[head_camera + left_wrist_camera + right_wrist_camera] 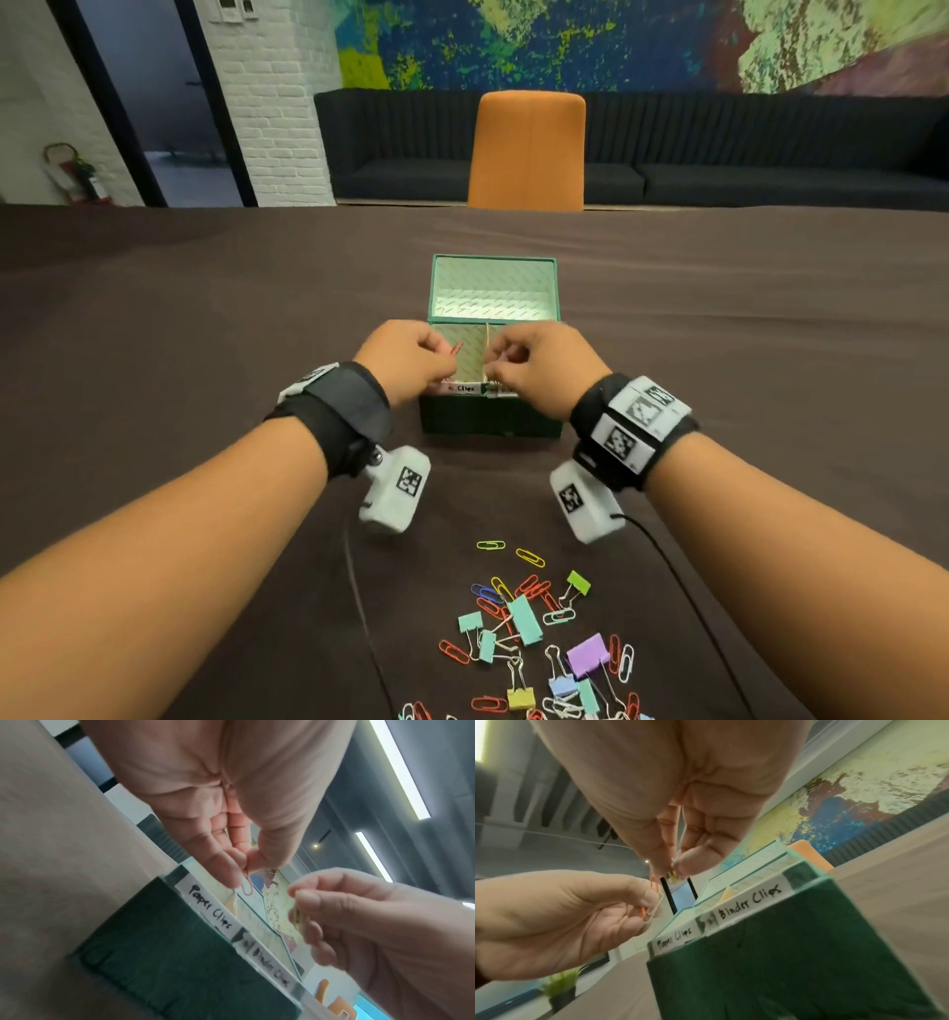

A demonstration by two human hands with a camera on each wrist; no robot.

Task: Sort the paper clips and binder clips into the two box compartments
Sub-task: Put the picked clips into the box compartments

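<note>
A: From the head view, where are we in the sort?

B: At a drop-off. The left hand point(405, 360) pinches a red paper clip point(455, 349) over the left compartment of the green box point(488, 416), whose lid stands open. The right hand point(539, 367) hovers over the divider with fingers curled together; what it grips I cannot tell from here. Most of the pile of clips point(539, 637) lies on the brown table point(205, 318), near the person, so my judgement is the task is barely begun.

A: Does the left wrist view add anything?

B: Yes. The thumb and fingertips point(231, 870) pinch the red clip's top, and it dangles above the slot whose label point(209, 906) reads "Paper Clips". The second label is blurred here.

A: And the right wrist view?

B: It reads "Binder Clips" point(750, 902) plainly. The right hand's fingers are clamped on a small yellowish item point(672, 878), likely a binder clip, though it's too small to be sure. It also shows a pale clip point(654, 909) in the left hand, which the other views miss.

A: Next move?

B: Probably just parting the fingers, with each hand kept on its own side of the divider so nothing falls across.
</note>
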